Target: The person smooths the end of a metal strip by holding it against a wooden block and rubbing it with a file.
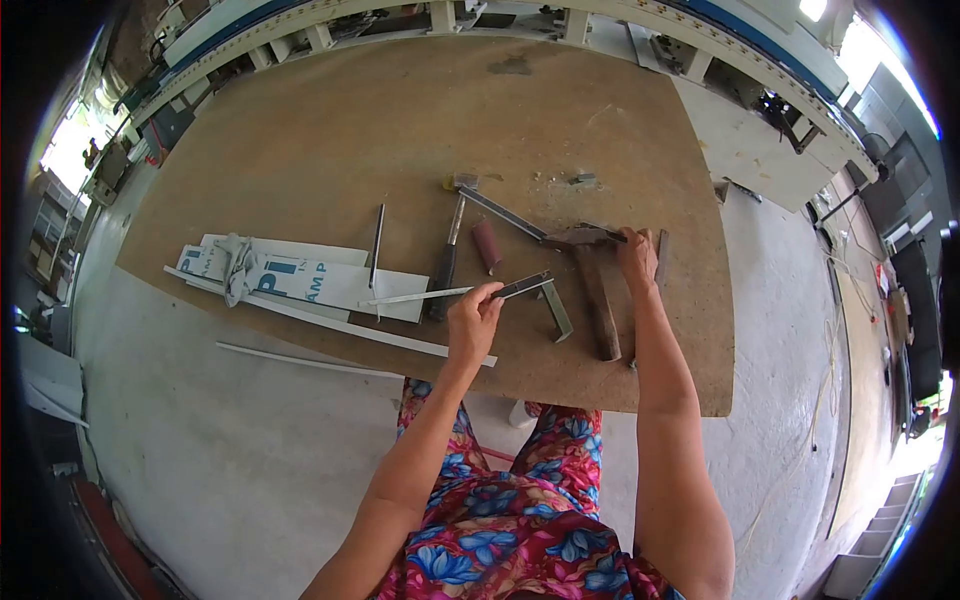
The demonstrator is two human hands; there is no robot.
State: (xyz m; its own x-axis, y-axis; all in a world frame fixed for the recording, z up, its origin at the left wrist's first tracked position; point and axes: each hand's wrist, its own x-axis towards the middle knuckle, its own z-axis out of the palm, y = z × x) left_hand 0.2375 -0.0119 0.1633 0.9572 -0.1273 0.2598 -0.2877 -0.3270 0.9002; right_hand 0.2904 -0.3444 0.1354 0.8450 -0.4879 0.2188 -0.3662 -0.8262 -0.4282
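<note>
My left hand (475, 318) is closed on a narrow strip (522, 286), pale on its left part and dark on its right, held above the table. Just right of its end lies a greenish angled metal piece (557, 312). My right hand (638, 258) is closed at the end of a small dark piece (603, 231), whose kind I cannot make out. That piece is beside the head of a wooden-handled hammer (597, 300). A metal strip (503, 213) slants from the hammer head toward a second, black-handled hammer (443, 278). Between the hammers is a dark red cylinder (486, 247).
At left on the brown tabletop (330, 140) lie printed white boards (320, 280), a crumpled grey cloth (238, 268), a thin upright-lying rod (377, 250) and a long white strip (350, 330). A small dark bar (662, 256) lies right of my hand. A long machine (440, 15) borders the far edge.
</note>
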